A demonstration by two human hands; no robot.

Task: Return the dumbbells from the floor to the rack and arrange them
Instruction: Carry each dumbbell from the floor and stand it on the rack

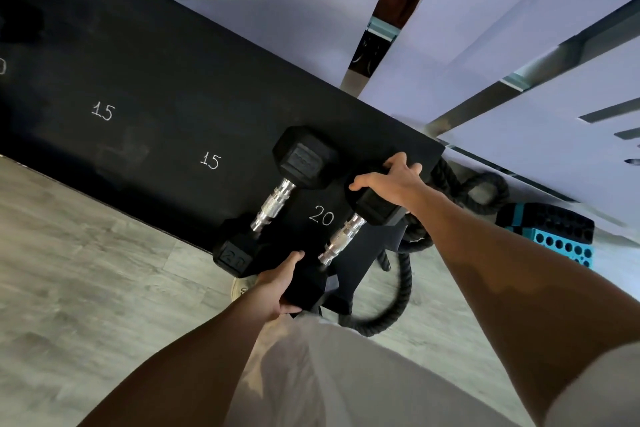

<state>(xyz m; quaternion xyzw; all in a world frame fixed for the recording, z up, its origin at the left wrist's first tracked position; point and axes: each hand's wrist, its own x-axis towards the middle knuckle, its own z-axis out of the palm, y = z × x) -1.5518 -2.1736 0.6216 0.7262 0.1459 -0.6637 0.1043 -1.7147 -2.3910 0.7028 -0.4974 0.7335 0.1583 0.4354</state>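
Note:
Two black hex dumbbells with chrome handles lie side by side at the right end of a black rack shelf (156,73). The left dumbbell (273,204), marked 20 on its near head, rests untouched. My two hands hold the right dumbbell (343,239) by its heads. My left hand (277,284) grips the near head at the shelf's front edge. Over the far head, my right hand (391,180) is closed from above. A chalked "20" shows on the shelf between the two handles, and two "15" marks lie further left.
A thick black battle rope (401,288) coils on the floor under the rack's right end. A teal and black perforated block (561,239) sits by the wall at right. Grey wood-look floor (86,270) spreads to the left. Mirror strips and pale wall panels rise behind the rack.

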